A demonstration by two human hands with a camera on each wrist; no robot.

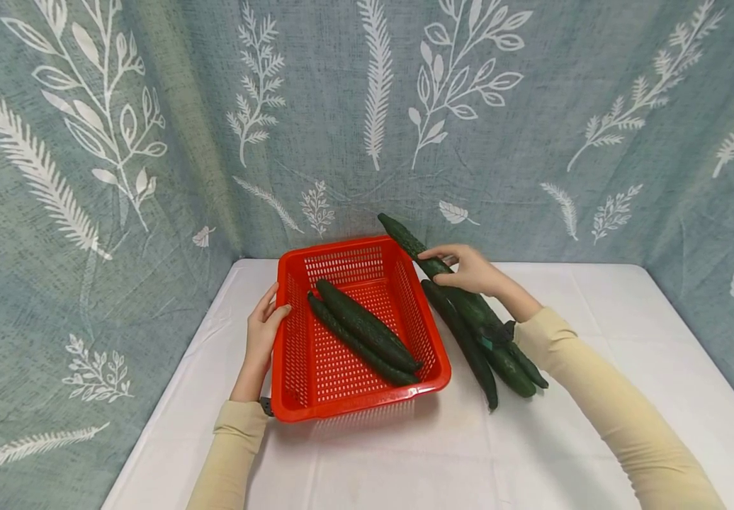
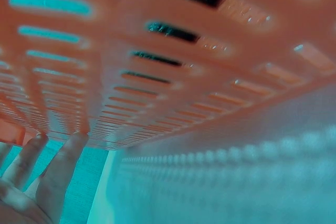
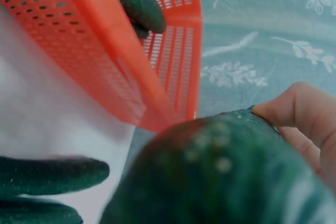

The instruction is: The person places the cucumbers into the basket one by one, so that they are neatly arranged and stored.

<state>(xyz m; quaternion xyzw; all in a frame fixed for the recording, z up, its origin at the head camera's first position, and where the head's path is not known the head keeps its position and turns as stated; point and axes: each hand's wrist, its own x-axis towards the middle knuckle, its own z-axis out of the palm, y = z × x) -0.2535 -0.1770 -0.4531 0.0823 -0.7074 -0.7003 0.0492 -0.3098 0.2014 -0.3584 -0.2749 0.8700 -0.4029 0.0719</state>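
A red plastic basket (image 1: 357, 411) stands on the table, with two dark green cucumbers (image 1: 367, 326) lying side by side in it. My left hand (image 1: 265, 322) grips its left rim, the thumb over the edge; in the left wrist view, the fingers (image 2: 63, 161) touch its slotted outer wall. To the right of the basket, my right hand (image 1: 469, 270) holds a long cucumber (image 1: 403, 237) between thumb and fingers. Its far end rises past the back right corner of the basket. In the right wrist view this cucumber (image 3: 231, 177) fills the foreground, blurred.
More cucumbers (image 1: 465, 347) lie on the white table (image 1: 367, 467) under my right wrist, partly overlapping; the right wrist view shows two cucumber ends (image 3: 52, 176) there. A leaf-patterned blue-green curtain (image 1: 335, 106) hangs right behind the basket and down both sides.
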